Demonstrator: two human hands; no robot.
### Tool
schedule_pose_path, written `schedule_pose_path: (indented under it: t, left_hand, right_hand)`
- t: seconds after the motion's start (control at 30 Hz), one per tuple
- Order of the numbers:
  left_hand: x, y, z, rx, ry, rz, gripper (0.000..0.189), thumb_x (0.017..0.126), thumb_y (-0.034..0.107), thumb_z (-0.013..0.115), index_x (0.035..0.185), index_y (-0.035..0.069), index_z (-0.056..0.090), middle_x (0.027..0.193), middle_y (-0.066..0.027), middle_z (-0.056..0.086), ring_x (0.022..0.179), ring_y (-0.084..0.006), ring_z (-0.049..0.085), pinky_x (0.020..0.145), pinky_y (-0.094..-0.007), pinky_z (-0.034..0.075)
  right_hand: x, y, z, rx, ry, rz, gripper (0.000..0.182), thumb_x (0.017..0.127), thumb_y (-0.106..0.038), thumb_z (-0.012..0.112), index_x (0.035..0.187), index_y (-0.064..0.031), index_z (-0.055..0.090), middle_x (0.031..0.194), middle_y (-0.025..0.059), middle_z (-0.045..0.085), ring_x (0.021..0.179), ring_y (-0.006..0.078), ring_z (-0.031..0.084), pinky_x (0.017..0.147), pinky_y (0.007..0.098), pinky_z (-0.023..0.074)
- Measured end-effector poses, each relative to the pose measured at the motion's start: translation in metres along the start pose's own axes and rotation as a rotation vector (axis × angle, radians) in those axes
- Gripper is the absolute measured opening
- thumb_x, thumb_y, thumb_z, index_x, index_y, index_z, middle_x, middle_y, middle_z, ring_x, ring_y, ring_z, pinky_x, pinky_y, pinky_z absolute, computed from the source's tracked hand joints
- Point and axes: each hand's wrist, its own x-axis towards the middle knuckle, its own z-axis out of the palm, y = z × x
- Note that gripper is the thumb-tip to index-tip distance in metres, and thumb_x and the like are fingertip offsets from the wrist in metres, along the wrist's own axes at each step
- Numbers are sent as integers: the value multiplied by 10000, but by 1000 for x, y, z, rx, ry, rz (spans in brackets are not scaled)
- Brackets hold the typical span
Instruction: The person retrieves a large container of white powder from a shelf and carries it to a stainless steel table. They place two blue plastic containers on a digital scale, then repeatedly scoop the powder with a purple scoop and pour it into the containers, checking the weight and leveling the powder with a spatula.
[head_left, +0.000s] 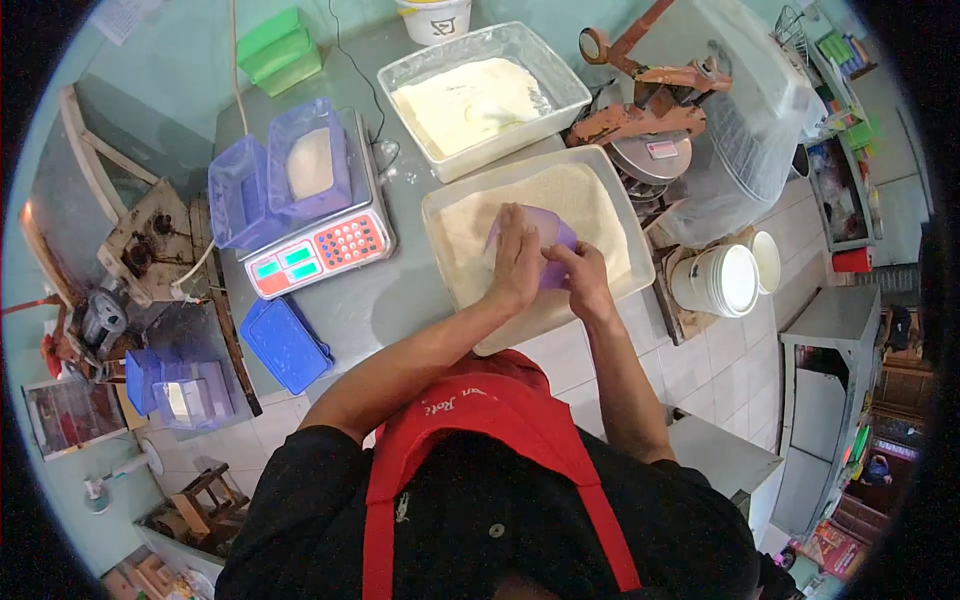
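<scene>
A translucent purple plastic box (553, 276) is tilted over a large pale plastic tub (642, 283) of off-white granular material (574, 180), perhaps sugar. My right hand (589, 279) grips the box near its rim, thumb and fingers on its wall. My left hand (517, 259) is flat, fingers straight and close together, against or just over the side of the box facing me; whether it touches is hard to tell. Part of the box and its contents are hidden behind that hand.
Left of the tub, a digital scale (379, 238) carries a purple box (274, 176) with pale granules; another purple box (238, 199) is beside it. Behind stands a tub (420, 146) of pale powder. A blue lid (286, 345), green boxes (277, 52), a rusty machine (637, 124) and white buckets (712, 281) surround these.
</scene>
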Motion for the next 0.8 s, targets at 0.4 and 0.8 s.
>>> schedule_pose_path:
  t: [0.4, 0.8]
  left_hand:
    - [-67, 17, -137, 745, -624, 459, 681, 1044, 409, 564, 1634, 111, 399, 1743, -152, 288, 1638, -356, 187, 1332, -565, 88]
    - [-156, -42, -294, 417, -27, 103, 695, 1022, 212, 647, 1642, 76, 365, 1746, -273, 177, 1600, -462, 237, 1286, -569, 240]
  right_hand:
    - [-18, -31, -29, 428, 124, -54, 617, 900, -397, 747, 1408, -81, 599, 1340, 133, 610, 1242, 296, 589, 1039, 530, 516]
    - [-15, -129, 145, 386, -61, -260, 530, 938, -325, 744, 1364, -40, 610, 1375, 137, 624, 1266, 286, 600, 1016, 500, 525]
